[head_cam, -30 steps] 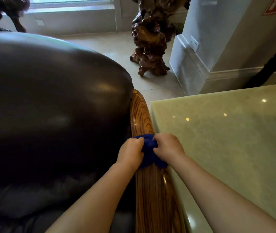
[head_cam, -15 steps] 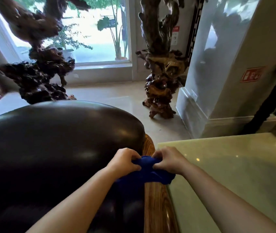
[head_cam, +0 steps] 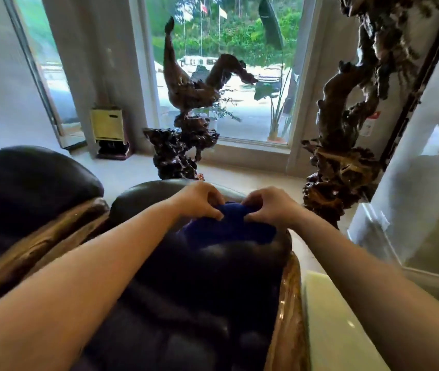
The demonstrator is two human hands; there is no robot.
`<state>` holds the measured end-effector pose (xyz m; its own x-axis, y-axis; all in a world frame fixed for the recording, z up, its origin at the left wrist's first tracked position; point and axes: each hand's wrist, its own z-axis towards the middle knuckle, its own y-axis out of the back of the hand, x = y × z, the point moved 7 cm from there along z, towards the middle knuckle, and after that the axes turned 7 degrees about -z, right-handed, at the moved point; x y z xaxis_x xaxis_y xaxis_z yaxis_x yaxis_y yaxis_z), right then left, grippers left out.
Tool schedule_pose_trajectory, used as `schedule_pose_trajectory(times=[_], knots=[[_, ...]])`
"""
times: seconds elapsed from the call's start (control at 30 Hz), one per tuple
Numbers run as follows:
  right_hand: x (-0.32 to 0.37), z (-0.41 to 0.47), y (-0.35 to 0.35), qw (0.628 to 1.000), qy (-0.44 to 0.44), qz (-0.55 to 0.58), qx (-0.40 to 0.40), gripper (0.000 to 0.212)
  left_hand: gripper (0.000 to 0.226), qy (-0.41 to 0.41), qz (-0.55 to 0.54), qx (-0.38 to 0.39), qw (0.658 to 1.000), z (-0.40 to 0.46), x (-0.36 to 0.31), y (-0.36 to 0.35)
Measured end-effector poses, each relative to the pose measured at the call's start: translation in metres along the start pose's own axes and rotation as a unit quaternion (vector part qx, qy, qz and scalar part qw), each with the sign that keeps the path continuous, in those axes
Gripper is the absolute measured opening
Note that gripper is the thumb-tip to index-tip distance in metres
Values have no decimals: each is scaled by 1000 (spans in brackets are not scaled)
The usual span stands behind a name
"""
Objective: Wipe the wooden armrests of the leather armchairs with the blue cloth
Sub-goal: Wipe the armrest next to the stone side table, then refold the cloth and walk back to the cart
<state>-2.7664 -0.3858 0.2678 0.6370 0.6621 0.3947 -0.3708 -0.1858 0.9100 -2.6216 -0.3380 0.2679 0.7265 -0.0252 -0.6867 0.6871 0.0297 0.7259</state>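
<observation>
Nearest, below and to the right of the right grip, a pale green desk [head_cam: 347,330] meets the wooden armrest [head_cam: 290,303] of the dark leather armchair [head_cam: 186,290]. Above the chair's seat, the left grip [head_cam: 199,200] and right grip [head_cam: 269,207] both pinch the blue cloth [head_cam: 229,226], bunched between them and draping just below their fingertips. Left of the left grip stands a second armchair [head_cam: 31,183] with its own armrest [head_cam: 39,242]. Beyond the grips, carved root sculptures [head_cam: 186,129] stand before the window [head_cam: 226,62].
</observation>
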Motion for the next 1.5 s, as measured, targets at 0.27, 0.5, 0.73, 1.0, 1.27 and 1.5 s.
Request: schedule_pose_trajectory(times=[0.27, 0.5, 0.73, 1.0, 1.27, 1.5], knots=[[175, 33, -44, 990, 134, -32, 21, 24, 25, 55, -2, -72, 996, -128, 74, 113], [362, 51, -138, 973, 220, 2, 72, 28, 22, 128, -27, -139, 982, -280, 186, 215], [546, 56, -240, 943, 314, 20, 112, 27, 24, 212, -8, -185, 960, -436, 290, 301], [688, 71, -330, 915, 365, 38, 168, 28, 25, 293, -30, -223, 929, -553, 378, 363], [794, 135, -397, 885, 414, 45, 210, 26, 23, 328, -34, -264, 906, -597, 467, 435], [909, 231, -450, 846, 486, 32, 216, 31, 21, 360, -20, -312, 879, -615, 566, 535]])
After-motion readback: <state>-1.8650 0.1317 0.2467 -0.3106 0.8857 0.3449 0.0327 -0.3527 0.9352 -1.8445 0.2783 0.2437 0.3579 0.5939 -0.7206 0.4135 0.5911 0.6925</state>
